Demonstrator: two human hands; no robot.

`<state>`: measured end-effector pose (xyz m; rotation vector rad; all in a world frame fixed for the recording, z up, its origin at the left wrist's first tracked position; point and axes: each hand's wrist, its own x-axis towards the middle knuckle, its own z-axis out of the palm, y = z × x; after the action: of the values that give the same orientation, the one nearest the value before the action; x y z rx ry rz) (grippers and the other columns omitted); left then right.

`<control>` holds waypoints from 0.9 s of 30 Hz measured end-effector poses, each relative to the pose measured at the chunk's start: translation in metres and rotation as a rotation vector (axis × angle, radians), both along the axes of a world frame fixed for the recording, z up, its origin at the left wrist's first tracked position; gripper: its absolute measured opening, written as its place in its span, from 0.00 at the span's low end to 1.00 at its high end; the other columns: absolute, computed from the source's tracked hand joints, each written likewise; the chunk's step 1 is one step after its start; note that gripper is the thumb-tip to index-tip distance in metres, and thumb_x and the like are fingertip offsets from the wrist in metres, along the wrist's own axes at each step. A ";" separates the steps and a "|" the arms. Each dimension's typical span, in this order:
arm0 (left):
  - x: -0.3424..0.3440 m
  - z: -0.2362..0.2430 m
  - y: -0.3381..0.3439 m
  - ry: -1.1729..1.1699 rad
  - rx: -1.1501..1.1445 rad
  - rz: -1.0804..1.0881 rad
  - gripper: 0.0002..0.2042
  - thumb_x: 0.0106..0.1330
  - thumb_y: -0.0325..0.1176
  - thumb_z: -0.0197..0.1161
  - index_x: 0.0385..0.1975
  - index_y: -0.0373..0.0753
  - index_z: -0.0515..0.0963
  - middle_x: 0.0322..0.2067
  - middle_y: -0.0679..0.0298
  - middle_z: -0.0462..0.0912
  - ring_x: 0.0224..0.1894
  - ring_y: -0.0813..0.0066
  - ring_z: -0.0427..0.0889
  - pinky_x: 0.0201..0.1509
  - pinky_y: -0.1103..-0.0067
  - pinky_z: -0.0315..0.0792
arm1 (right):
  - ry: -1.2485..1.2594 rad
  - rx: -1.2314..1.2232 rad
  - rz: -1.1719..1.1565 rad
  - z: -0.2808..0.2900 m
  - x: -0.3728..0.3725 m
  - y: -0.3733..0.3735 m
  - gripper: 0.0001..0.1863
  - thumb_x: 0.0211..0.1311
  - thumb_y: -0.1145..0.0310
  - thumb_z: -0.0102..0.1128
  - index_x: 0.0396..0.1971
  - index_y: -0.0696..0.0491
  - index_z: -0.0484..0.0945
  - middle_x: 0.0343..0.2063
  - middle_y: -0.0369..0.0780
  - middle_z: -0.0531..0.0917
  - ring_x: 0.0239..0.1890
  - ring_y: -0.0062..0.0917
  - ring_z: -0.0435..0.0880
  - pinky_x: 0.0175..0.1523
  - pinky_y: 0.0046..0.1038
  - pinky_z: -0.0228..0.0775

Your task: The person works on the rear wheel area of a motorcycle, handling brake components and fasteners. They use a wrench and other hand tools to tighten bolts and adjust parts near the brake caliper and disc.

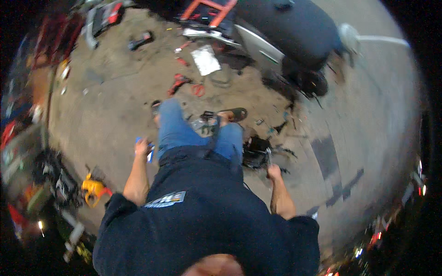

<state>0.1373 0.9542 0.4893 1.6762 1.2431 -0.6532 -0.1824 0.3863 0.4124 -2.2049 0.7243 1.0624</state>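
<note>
Right grip [274, 172] is seen, in the head view, closed on a slim silvery tool [269, 157]; its far end is held at the edge of a dark mechanical part [256, 149], which is set on the floor [301, 177] beside the right leg [232, 138]; the tool is judged stiff, fairly light and perhaps slick (grease seems likely), best held by its near end; the part is probably rigid and heavier, best taken by its main body rather than by the thin dark strands [286, 151]; by the left grip [141, 147] a blue-and-white item [150, 154] is enclosed, probably light; its kind cannot be told, being mostly covered; whether the tool's tip is touching the part is obscured by blur.
</note>
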 end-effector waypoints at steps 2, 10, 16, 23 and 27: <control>-0.012 0.002 0.052 -0.049 -0.052 0.094 0.09 0.63 0.35 0.56 0.29 0.35 0.71 0.19 0.62 0.73 0.15 0.74 0.72 0.14 0.80 0.64 | 0.116 0.076 -0.693 -0.010 0.039 0.024 0.14 0.58 0.63 0.49 0.25 0.61 0.76 0.17 0.45 0.76 0.19 0.36 0.76 0.24 0.38 0.68; 0.045 -0.087 0.341 0.130 -0.136 0.241 0.05 0.63 0.35 0.54 0.31 0.41 0.70 0.21 0.65 0.72 0.14 0.75 0.67 0.14 0.81 0.61 | -0.462 -0.096 -0.351 0.034 0.313 0.254 0.13 0.60 0.66 0.46 0.39 0.57 0.75 0.34 0.54 0.79 0.39 0.51 0.77 0.42 0.40 0.70; 0.096 -0.161 0.577 -0.172 -0.043 0.361 0.08 0.63 0.35 0.53 0.34 0.37 0.74 0.25 0.62 0.76 0.22 0.74 0.74 0.22 0.78 0.66 | -0.713 0.120 0.075 0.073 0.498 0.541 0.12 0.66 0.63 0.46 0.38 0.54 0.75 0.18 0.36 0.74 0.20 0.21 0.72 0.27 0.26 0.66; 0.119 -0.152 0.650 -0.069 0.037 0.400 0.10 0.60 0.37 0.56 0.28 0.36 0.78 0.21 0.62 0.78 0.19 0.73 0.75 0.18 0.75 0.67 | -0.362 0.255 -0.294 0.090 0.579 0.612 0.09 0.67 0.66 0.46 0.32 0.54 0.73 0.16 0.31 0.67 0.15 0.15 0.65 0.20 0.21 0.59; 0.191 -0.121 0.647 -0.102 -0.045 0.304 0.11 0.60 0.38 0.57 0.31 0.35 0.78 0.21 0.62 0.77 0.19 0.74 0.74 0.19 0.75 0.67 | -0.201 0.155 -0.350 0.067 0.600 0.582 0.07 0.64 0.69 0.46 0.31 0.54 0.74 0.20 0.36 0.74 0.20 0.23 0.72 0.24 0.26 0.65</control>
<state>0.3281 1.6008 0.3682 1.4265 1.3628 -0.4034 0.4173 0.9682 0.4790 -1.9284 0.8663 0.6876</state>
